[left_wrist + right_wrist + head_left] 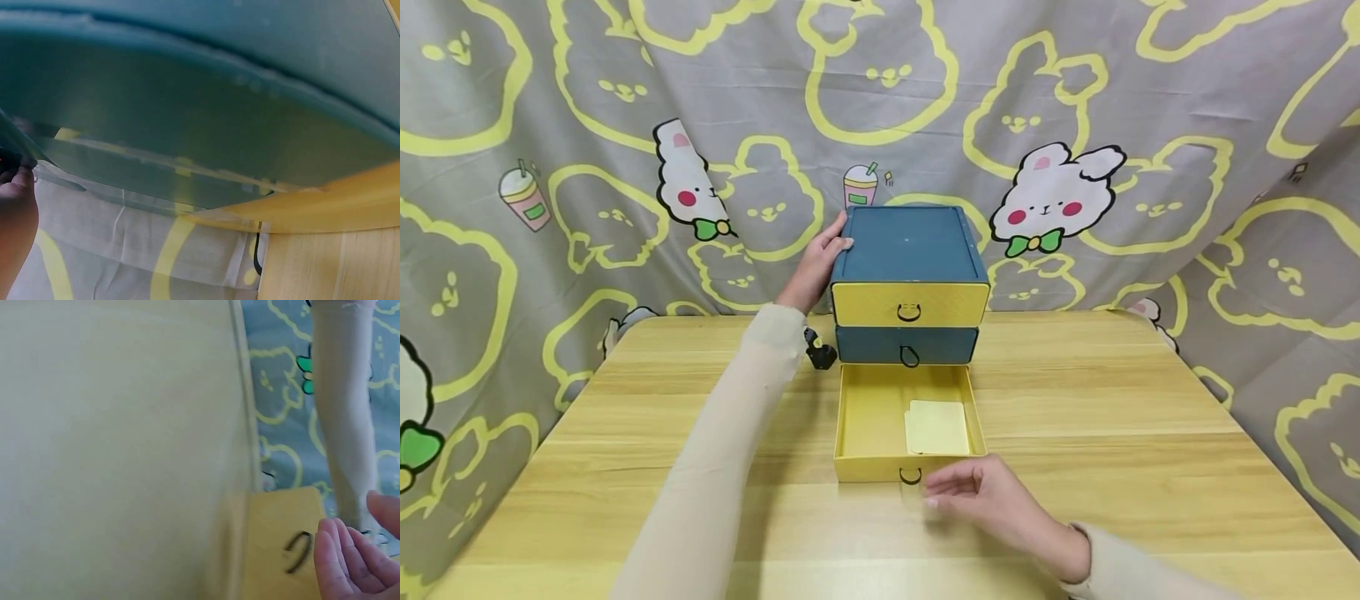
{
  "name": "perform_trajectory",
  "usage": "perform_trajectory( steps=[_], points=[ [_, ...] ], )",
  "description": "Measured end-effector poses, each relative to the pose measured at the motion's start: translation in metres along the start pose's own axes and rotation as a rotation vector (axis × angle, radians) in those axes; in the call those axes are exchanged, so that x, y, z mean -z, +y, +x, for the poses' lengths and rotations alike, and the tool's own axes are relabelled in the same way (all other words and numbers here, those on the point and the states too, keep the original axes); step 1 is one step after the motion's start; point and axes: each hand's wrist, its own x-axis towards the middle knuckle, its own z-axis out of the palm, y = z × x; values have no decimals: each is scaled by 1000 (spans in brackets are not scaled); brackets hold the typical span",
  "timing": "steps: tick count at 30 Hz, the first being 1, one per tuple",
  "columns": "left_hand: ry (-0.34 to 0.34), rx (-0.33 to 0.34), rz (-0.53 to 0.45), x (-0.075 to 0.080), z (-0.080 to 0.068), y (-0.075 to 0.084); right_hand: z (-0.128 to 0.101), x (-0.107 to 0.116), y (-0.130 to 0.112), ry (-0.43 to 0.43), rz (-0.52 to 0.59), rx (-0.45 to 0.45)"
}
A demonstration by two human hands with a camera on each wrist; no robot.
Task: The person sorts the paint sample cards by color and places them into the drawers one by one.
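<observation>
A small drawer chest point(909, 250) with a teal top stands at the back of the wooden table point(1112, 417). Its top yellow drawer point(910, 303) and middle teal drawer point(907, 345) are closed. The bottom yellow drawer point(908, 423) is pulled far out and holds pale yellow cards point(937, 428). My left hand point(820, 258) rests on the chest's top left edge, fingers flat against it. My right hand point(981, 493) hovers just in front of the open drawer's ring handle point(910, 476), fingers relaxed, holding nothing. In the right wrist view the fingers point(350, 562) lie beside the handle point(299, 551).
A small black object point(820, 353) sits on the table left of the chest, behind my left forearm. A grey cloth with yellow rabbit outlines point(1075, 125) hangs behind and around the table. Bare tabletop lies to the left and right of the chest.
</observation>
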Motion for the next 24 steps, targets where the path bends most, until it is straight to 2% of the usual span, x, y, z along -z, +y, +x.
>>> perform_trajectory(
  steps=[5, 10, 15, 24],
  points=[
    [1, 4, 6, 0, 0, 0, 2, -7, 12, 0, -5, -75],
    [2, 0, 8, 0, -1, 2, 10, -8, 19, 5, 66, -137],
    [-7, 1, -5, 0, -1, 3, 18, -8, 24, 17, 64, -130],
    [-3, 6, 23, 1, 0, 4, 39, -4, 31, 106, 11, -114]
  ],
)
